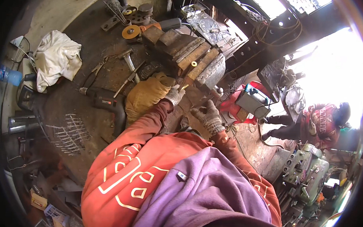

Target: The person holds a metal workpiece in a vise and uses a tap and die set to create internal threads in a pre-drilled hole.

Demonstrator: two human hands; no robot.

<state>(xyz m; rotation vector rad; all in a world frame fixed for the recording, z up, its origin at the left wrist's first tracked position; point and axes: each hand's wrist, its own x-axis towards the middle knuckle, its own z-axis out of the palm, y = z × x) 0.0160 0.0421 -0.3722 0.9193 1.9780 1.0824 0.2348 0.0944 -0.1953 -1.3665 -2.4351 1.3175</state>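
Observation:
My left hand [175,95], in a grey knitted glove, is closed around a small brass-coloured piece [185,87]. It is just in front of a big bench vise [210,76] with rusty jaws. A small brass-coloured ring [194,64] rests on top of the vise. My right hand [210,119], gloved alike, is held apart to the right, thumb and fingers spread, with nothing seen in it. Beside my left forearm lies a bulky tan leather or cloth bundle [147,97].
On the dark bench lie a power drill [110,105], a hammer [130,64], pliers [96,70], an orange angle grinder [146,27] and a white cloth [58,58]. A red stool [234,100] bears a grey box. Another person [323,122] stands at right, near a green machine [307,170].

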